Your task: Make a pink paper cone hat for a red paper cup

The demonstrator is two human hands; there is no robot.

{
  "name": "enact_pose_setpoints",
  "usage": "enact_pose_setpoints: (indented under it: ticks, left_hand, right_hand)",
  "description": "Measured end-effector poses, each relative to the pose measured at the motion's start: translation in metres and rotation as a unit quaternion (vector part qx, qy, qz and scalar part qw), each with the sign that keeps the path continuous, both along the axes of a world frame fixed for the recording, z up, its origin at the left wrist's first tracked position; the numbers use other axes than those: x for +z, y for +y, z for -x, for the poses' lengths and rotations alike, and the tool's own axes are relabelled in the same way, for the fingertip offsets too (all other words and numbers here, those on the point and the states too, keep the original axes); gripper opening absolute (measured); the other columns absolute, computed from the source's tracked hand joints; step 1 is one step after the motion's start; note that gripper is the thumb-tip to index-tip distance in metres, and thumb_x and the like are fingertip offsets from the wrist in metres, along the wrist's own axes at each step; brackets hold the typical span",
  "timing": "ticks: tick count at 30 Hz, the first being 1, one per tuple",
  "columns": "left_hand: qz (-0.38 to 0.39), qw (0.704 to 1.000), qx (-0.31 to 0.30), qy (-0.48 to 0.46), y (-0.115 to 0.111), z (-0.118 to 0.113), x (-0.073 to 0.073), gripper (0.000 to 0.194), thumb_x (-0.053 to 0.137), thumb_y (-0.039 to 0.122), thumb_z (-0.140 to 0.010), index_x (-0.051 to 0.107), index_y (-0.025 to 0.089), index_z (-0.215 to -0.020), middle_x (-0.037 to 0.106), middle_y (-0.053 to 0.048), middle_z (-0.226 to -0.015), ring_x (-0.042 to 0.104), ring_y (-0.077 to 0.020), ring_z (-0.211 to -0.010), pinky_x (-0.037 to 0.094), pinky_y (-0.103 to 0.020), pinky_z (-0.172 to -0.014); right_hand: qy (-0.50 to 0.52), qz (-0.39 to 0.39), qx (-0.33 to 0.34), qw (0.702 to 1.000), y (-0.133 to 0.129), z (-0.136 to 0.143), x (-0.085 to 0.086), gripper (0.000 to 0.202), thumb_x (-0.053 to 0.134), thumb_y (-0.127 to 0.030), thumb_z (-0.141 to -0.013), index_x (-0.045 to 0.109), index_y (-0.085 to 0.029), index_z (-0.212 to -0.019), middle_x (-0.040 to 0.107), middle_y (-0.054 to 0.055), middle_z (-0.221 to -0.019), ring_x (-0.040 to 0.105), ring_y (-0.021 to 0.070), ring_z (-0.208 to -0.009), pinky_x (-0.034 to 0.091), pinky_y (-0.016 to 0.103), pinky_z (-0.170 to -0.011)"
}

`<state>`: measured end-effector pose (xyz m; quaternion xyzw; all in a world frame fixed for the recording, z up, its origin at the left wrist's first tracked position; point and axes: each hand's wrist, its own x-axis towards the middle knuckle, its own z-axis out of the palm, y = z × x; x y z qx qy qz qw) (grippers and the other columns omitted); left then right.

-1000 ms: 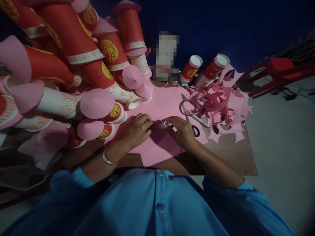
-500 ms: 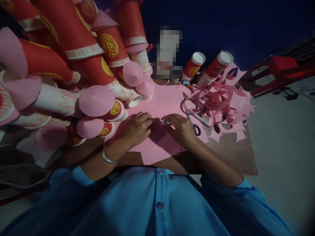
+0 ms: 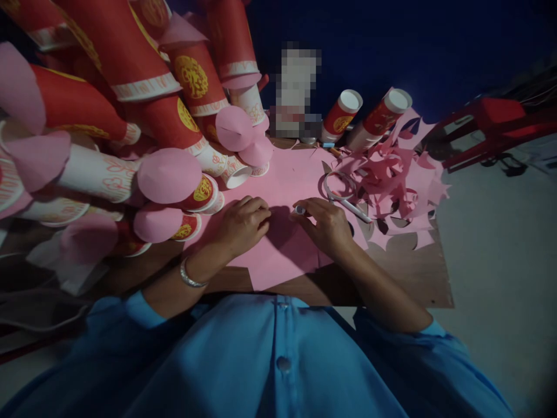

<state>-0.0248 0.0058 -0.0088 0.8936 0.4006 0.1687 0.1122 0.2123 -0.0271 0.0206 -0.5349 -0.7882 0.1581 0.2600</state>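
Note:
In the head view my right hand (image 3: 328, 225) pinches a small round thing (image 3: 299, 209) with a pale, shiny end, between thumb and fingertips. Its kind is too small to make out. My left hand (image 3: 246, 226), a silver bangle on its wrist, is closed with curled fingers. Whatever its fingertips may hold is hidden. Both hands are low over a large pink paper sheet (image 3: 287, 249), with a gap between them. Scissors (image 3: 350, 229) lie mostly hidden behind my right hand. Beside it are a roll of tape (image 3: 325, 187) and a white pen-like stick (image 3: 357, 211).
To the left, red and white paper-cup towers (image 3: 161, 125) with pink paper cones (image 3: 169, 175) crowd the table (image 3: 426, 284). Cut pink scraps (image 3: 391, 174) are heaped at the right. Two cup stacks (image 3: 342, 116) stand at the back. A red stool (image 3: 496, 125) is farther right.
My right hand has shifted slightly right with the small round thing, widening the gap between the hands and covering more of the scissors. My left hand has barely moved.

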Motion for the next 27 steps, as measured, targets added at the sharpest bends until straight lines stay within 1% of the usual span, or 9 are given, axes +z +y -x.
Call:
enact_pose_setpoints:
  ticks: [8,11,14,16,18,20,23,25,27]
  left_hand:
    - [0.005,1.000,-0.005,-0.003,0.000,0.000,0.000,0.014,0.067,0.014,-0.092,0.077,0.020,-0.099,0.075,-0.007,-0.105,0.065,-0.0254,-0.098,0.055,-0.042,-0.090]
    - [0.015,1.000,-0.002,0.007,0.001,0.001,0.001,0.017,0.067,0.011,-0.089,0.078,0.020,-0.096,0.075,-0.008,-0.108,0.065,-0.0264,-0.100,0.055,-0.043,-0.092]
    - [0.025,1.000,-0.006,0.016,0.001,0.003,0.001,0.027,0.063,0.003,-0.084,0.079,0.021,-0.098,0.075,-0.008,-0.112,0.066,-0.0266,-0.104,0.056,-0.043,-0.092]
    - [0.029,1.000,-0.007,0.007,0.001,0.004,0.000,0.034,0.059,0.001,-0.086,0.079,0.021,-0.103,0.076,-0.007,-0.113,0.066,-0.0259,-0.103,0.056,-0.042,-0.090]
    - [0.030,1.000,-0.007,-0.004,0.001,0.004,0.000,0.034,0.054,0.002,-0.091,0.079,0.020,-0.105,0.076,-0.008,-0.113,0.066,-0.0253,-0.101,0.056,-0.041,-0.088]
    - [0.031,0.999,-0.009,-0.007,0.001,0.004,0.000,0.032,0.053,0.003,-0.094,0.078,0.019,-0.105,0.076,-0.008,-0.112,0.067,-0.0252,-0.101,0.056,-0.041,-0.089]
    - [0.034,0.999,-0.009,-0.001,0.001,0.003,0.001,0.033,0.055,0.000,-0.089,0.078,0.019,-0.104,0.076,-0.008,-0.113,0.067,-0.0256,-0.103,0.056,-0.042,-0.093]
    - [0.033,0.999,-0.006,0.008,0.001,0.003,0.003,0.033,0.058,-0.001,-0.084,0.077,0.020,-0.102,0.075,-0.007,-0.112,0.066,-0.0262,-0.104,0.056,-0.042,-0.093]
    - [0.031,0.999,-0.008,0.016,0.001,0.003,0.005,0.032,0.060,0.000,-0.082,0.077,0.020,-0.101,0.075,-0.008,-0.111,0.066,-0.0267,-0.105,0.056,-0.042,-0.094]
  right_hand:
    - [-0.025,-0.010,-0.005,1.000,0.001,-0.005,0.003,0.014,0.064,-0.028,-0.104,0.075,-0.019,-0.102,0.078,0.009,-0.092,0.071,0.0224,-0.082,0.050,0.032,-0.073]
    - [-0.008,-0.054,-0.029,0.998,-0.003,-0.009,0.016,0.014,0.064,-0.029,-0.104,0.076,-0.021,-0.100,0.079,0.008,-0.094,0.072,0.0234,-0.085,0.053,0.035,-0.077]
    - [0.010,-0.101,-0.060,0.993,-0.009,-0.010,0.037,0.015,0.065,-0.031,-0.104,0.077,-0.023,-0.102,0.081,0.009,-0.103,0.074,0.0251,-0.094,0.056,0.037,-0.084]
    - [0.007,-0.114,-0.061,0.992,-0.012,-0.007,0.048,0.015,0.065,-0.032,-0.104,0.077,-0.024,-0.105,0.081,0.009,-0.104,0.075,0.0254,-0.095,0.058,0.038,-0.085]
    - [0.000,-0.113,-0.045,0.993,-0.012,-0.001,0.050,0.015,0.065,-0.034,-0.104,0.077,-0.025,-0.107,0.081,0.008,-0.100,0.075,0.0249,-0.092,0.059,0.037,-0.083]
    - [-0.003,-0.101,-0.019,0.995,-0.010,0.007,0.044,0.017,0.064,-0.035,-0.105,0.076,-0.023,-0.108,0.081,0.008,-0.097,0.075,0.0241,-0.090,0.058,0.036,-0.081]
    - [-0.002,-0.068,0.018,0.998,-0.004,0.016,0.025,0.020,0.059,-0.032,-0.107,0.075,-0.021,-0.106,0.081,0.009,-0.099,0.075,0.0236,-0.091,0.057,0.034,-0.080]
    - [-0.009,-0.037,0.025,0.999,0.000,0.019,0.013,0.020,0.058,-0.030,-0.108,0.075,-0.020,-0.105,0.080,0.009,-0.098,0.074,0.0230,-0.091,0.056,0.033,-0.078]
    - [-0.015,-0.015,0.027,0.999,0.002,0.020,0.006,0.019,0.058,-0.029,-0.107,0.075,-0.020,-0.105,0.080,0.010,-0.097,0.073,0.0225,-0.089,0.055,0.033,-0.077]
